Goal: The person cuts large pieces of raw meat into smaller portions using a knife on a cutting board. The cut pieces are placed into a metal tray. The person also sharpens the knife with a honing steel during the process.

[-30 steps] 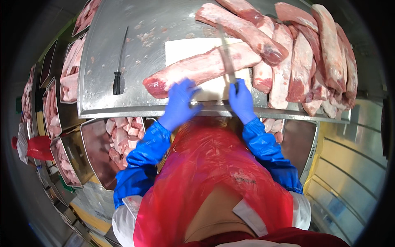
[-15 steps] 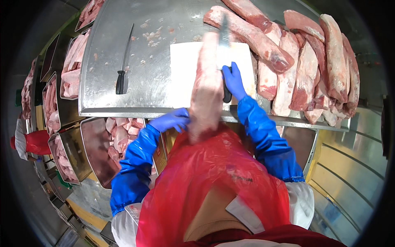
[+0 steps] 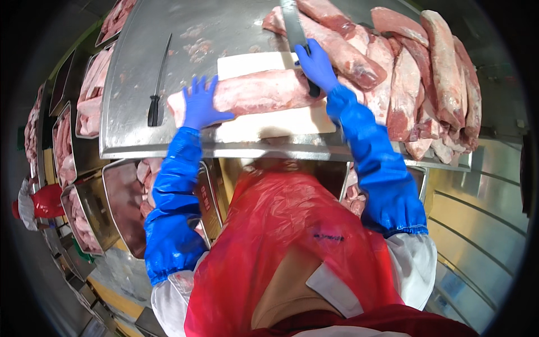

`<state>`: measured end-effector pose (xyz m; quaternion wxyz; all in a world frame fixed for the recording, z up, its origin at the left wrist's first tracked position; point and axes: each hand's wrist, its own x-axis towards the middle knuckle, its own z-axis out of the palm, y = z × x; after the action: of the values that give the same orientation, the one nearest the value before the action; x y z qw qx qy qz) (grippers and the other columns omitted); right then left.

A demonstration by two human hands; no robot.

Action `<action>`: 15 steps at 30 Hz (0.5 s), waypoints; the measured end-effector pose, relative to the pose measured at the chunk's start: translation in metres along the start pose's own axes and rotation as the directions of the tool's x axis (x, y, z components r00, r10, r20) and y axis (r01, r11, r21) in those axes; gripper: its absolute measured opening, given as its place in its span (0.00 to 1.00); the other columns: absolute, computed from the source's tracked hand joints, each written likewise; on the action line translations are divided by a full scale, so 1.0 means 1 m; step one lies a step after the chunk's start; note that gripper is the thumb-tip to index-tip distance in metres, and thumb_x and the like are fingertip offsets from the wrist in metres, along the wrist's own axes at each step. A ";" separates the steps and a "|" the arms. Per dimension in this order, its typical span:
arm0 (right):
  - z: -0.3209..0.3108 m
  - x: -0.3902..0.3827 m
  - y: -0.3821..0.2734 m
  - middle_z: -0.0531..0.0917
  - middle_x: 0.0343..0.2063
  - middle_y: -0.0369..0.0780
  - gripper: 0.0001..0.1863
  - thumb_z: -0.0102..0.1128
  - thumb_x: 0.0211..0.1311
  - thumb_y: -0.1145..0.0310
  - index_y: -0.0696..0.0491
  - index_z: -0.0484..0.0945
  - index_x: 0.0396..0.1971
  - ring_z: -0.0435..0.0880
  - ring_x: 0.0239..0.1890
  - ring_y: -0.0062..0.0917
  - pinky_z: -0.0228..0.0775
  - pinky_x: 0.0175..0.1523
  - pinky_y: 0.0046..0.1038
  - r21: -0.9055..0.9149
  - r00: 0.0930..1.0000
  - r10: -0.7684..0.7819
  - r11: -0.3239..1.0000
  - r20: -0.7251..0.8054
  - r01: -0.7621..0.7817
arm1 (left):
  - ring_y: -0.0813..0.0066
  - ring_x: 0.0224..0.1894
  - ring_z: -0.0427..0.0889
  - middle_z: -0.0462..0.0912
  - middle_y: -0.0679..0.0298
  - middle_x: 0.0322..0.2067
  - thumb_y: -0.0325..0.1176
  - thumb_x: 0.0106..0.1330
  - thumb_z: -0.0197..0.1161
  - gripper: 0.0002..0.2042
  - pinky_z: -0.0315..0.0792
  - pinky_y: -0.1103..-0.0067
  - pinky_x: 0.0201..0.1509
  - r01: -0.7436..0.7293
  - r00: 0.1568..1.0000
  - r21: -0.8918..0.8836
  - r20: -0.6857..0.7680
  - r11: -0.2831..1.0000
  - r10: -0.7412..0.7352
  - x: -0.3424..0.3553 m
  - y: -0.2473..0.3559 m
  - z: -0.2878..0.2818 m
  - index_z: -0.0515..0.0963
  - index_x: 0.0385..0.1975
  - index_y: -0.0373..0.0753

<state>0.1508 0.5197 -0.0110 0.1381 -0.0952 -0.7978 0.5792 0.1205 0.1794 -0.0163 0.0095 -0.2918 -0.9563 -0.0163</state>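
Observation:
A long slab of pale pink meat (image 3: 264, 93) lies crosswise over the white cutting board (image 3: 281, 124), its left end past the board's edge. On that left end rests my left hand (image 3: 200, 105), blue-gloved, with fingers spread. My right hand (image 3: 318, 66), gloved alike, is closed around the dark handle of a broad-bladed knife (image 3: 292, 25). The blade points away from me, its tip beyond the top of the picture. The handle's butt end sits by the right end of the meat.
More long meat pieces (image 3: 404, 84) are heaped on the right of the steel table (image 3: 140, 132). A sharpening steel (image 3: 160, 84) lies at the left. Below the table edge stands a metal bin (image 3: 120, 191) with meat; further bins line the left. A person in a red apron (image 3: 48, 201) is far left.
The meat slab has turned from lengthwise, hanging over the near edge, to crosswise on the board. My left hand has moved up onto it. My right hand, with the knife, has shifted away from me.

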 end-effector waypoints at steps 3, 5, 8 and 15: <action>-0.010 -0.068 -0.022 0.79 0.28 0.39 0.14 0.53 0.70 0.63 0.58 0.71 0.46 0.77 0.20 0.19 0.71 0.27 0.24 -0.269 0.927 -0.265 0.944 -0.265 0.192 | 0.48 0.63 0.66 0.72 0.49 0.57 0.72 0.32 0.71 0.57 0.55 0.50 0.65 0.101 0.981 -0.169 0.184 0.980 -0.069 0.012 -0.032 0.001 0.65 0.65 0.44; -0.005 -0.119 -0.010 0.77 0.26 0.36 0.12 0.54 0.70 0.64 0.56 0.71 0.46 0.73 0.19 0.15 0.68 0.25 0.22 -0.060 0.971 0.051 0.996 -0.232 -0.066 | 0.51 0.58 0.72 0.76 0.51 0.53 0.69 0.35 0.72 0.52 0.59 0.55 0.63 0.088 0.981 -0.092 0.181 0.992 -0.071 0.019 -0.010 -0.007 0.69 0.62 0.44; 0.007 -0.129 0.014 0.80 0.26 0.48 0.14 0.55 0.69 0.61 0.57 0.70 0.43 0.81 0.26 0.38 0.72 0.33 0.35 0.041 0.957 0.234 0.972 -0.173 -0.230 | 0.54 0.56 0.72 0.75 0.52 0.52 0.68 0.39 0.72 0.47 0.61 0.57 0.61 -0.030 0.986 -0.204 -0.164 0.979 -0.004 -0.002 0.006 0.008 0.72 0.59 0.44; 0.029 -0.152 -0.047 0.80 0.34 0.54 0.12 0.51 0.68 0.66 0.57 0.71 0.45 0.81 0.34 0.51 0.73 0.37 0.45 -0.345 0.977 0.006 0.935 -0.213 -0.081 | 0.52 0.63 0.66 0.70 0.51 0.59 0.67 0.42 0.70 0.48 0.49 0.48 0.67 0.005 0.990 -0.290 -0.133 0.957 -0.046 -0.013 0.000 0.023 0.68 0.63 0.44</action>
<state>0.2847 0.4321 0.0083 0.1889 -0.1964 -0.8672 0.4168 0.1308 0.1733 -0.0398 0.0329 -0.2758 -0.9444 -0.1761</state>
